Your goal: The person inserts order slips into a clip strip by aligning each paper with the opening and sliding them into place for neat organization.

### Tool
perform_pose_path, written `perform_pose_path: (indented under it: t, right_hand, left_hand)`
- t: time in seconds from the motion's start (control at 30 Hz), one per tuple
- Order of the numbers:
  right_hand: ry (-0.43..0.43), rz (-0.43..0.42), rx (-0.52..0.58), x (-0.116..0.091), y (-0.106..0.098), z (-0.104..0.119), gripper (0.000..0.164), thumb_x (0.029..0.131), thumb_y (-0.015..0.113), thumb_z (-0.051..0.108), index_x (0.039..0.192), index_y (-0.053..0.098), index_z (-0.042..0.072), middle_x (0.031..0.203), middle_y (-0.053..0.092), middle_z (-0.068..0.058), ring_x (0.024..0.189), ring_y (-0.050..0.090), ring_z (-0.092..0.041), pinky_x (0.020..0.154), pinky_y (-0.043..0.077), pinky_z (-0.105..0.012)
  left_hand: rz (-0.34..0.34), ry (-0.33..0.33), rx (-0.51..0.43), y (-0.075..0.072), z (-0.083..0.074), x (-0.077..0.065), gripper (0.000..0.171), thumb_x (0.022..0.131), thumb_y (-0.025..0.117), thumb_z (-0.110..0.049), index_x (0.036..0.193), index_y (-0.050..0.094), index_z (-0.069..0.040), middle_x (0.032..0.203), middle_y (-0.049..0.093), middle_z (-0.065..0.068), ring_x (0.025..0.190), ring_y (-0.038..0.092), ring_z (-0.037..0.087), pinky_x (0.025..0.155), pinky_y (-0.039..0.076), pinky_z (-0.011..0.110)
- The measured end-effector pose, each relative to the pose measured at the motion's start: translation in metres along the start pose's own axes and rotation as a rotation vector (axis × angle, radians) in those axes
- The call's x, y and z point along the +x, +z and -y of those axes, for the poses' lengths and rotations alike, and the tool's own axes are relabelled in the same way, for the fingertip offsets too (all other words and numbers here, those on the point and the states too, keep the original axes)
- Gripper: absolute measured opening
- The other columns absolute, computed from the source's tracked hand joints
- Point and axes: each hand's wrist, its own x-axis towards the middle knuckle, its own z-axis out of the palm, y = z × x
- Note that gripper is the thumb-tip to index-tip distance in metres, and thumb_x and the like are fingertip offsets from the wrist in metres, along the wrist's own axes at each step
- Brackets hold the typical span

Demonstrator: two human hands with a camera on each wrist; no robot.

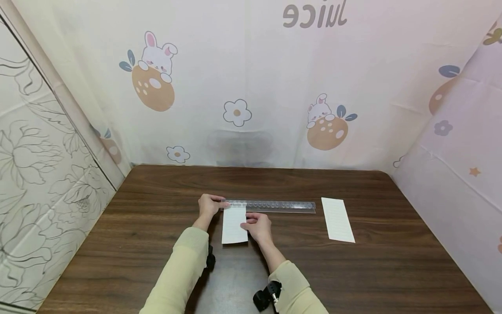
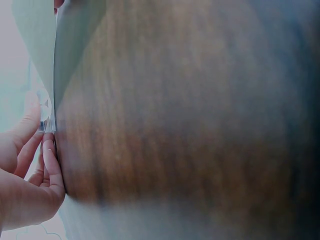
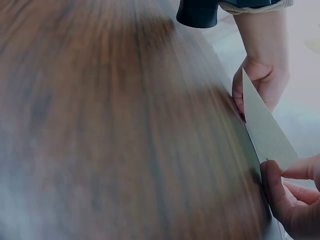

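A clear ruler (image 1: 280,206) lies crosswise on the table, its left end over the top of a lined paper slip (image 1: 234,229). My left hand (image 1: 208,205) pinches that end of the ruler; in the left wrist view the thumb (image 2: 31,116) is above it and the fingers are curled below. With thumb and forefinger, my right hand (image 1: 259,226) pinches the slip's right edge. The slip's near end stands a little off the table with a shadow under it. In the right wrist view the slip (image 3: 267,132) rises at an angle between both hands.
A second lined paper slip (image 1: 338,220) lies to the right, just past the ruler's right end. The brown wooden table (image 1: 157,192) meets a printed curtain (image 1: 274,87) at the back. Black wrist cameras (image 1: 266,296) are strapped to the forearms.
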Motion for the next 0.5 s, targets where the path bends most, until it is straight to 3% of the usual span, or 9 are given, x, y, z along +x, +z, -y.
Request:
perform_pose_path:
  t: [0.5]
  right_hand:
    - [-0.011,-0.014,0.029,-0.0034,0.0043,0.0005,0.031,0.067,0.073,-0.001,0.096,0.065,-0.005,0.071,0.065,-0.011,0.066,0.062,-0.017,0.058,0.049,-0.027]
  left_hand:
    - [-0.007,0.03,0.017,0.0006,0.0022,-0.0023,0.018,0.063,0.081,-0.014,0.076,0.073,-0.005,0.086,0.067,0.012,0.096,0.055,0.029,0.079,0.046,0.039]
